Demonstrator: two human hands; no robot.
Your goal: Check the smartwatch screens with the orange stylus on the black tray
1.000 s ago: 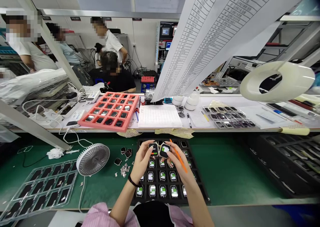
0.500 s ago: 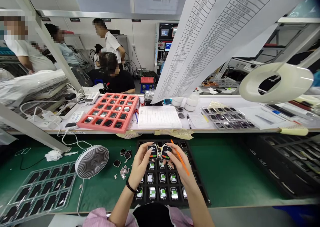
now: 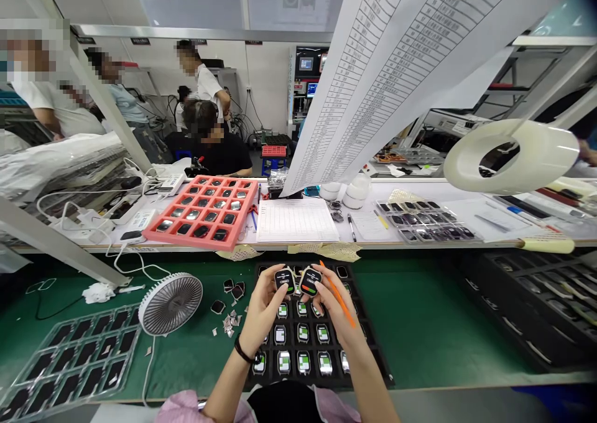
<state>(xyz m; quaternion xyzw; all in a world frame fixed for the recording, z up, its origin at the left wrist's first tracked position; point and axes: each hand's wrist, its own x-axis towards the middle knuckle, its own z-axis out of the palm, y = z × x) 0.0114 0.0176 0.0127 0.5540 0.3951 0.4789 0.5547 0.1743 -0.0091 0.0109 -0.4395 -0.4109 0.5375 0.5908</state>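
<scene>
My left hand (image 3: 264, 305) holds a square watch (image 3: 284, 280) with a lit dark screen, its thumb at the screen's lower edge. A second watch (image 3: 310, 281) of the same kind is in my right hand (image 3: 336, 308), right beside the first. An orange stick (image 3: 338, 294) lies across the fingers of my right hand. Below both hands, a black foam tray (image 3: 293, 366) on the green mat carries rows of watches, many with green and white screens. My hands and forearms hide part of this tray.
A small white fan (image 3: 171, 303) stands left of my arm, with a clear tray (image 3: 74, 356) beyond it. Loose watch parts (image 3: 217, 306) and scraps lie between fan and tray. The shelf holds a pink tray (image 3: 231, 242). Paper sheets (image 3: 364, 87) hang above. People are in the background.
My left thumb has moved down and right on its watch screen. My right thumb has moved off its screen towards the lower right edge, uncovering more of the display.
</scene>
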